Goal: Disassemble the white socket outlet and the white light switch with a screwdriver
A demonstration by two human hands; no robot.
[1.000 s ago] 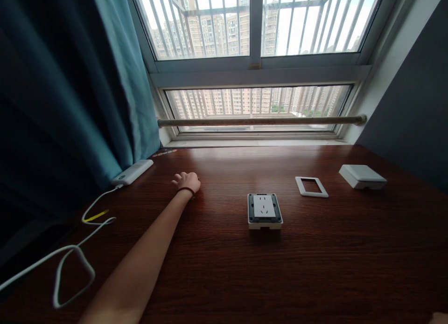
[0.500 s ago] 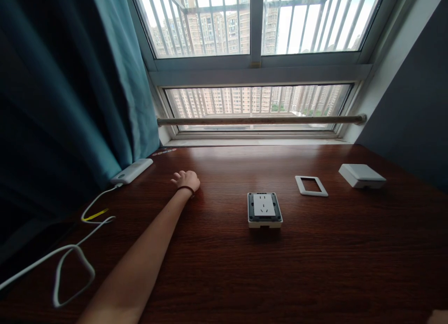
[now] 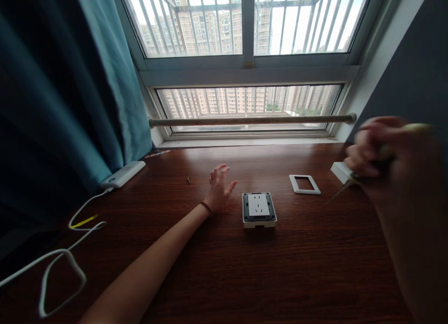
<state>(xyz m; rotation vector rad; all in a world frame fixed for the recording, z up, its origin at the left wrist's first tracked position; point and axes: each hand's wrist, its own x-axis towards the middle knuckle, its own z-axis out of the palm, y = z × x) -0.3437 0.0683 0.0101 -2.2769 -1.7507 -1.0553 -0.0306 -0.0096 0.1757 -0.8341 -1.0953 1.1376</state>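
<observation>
My left hand (image 3: 220, 188) is open above the wooden surface, fingers stretched out, just left of a wall socket (image 3: 259, 205). The socket has a white face, a dark inner frame without its cover and a white box beneath. To the left lie small screws (image 3: 188, 179). My right hand (image 3: 378, 149), blurred by motion, is raised at the right, closed around a screwdriver (image 3: 339, 192) with a yellowish and dark handle. The thin shaft points down and left. Between hand and socket lies a white cover frame (image 3: 304, 184). My right hand partly hides a white box (image 3: 339, 171).
A white power strip (image 3: 123, 175) with a looping white cable (image 3: 80, 270) lies at the left by the blue curtain (image 3: 115, 91). Beside the cable is a thin yellow object (image 3: 84, 221). A rail (image 3: 245, 121) crosses in front of the window.
My left hand has moved right towards the socket and opened, leaving the screws on the surface. My right hand has come up into view with the screwdriver. The view has shifted slightly.
</observation>
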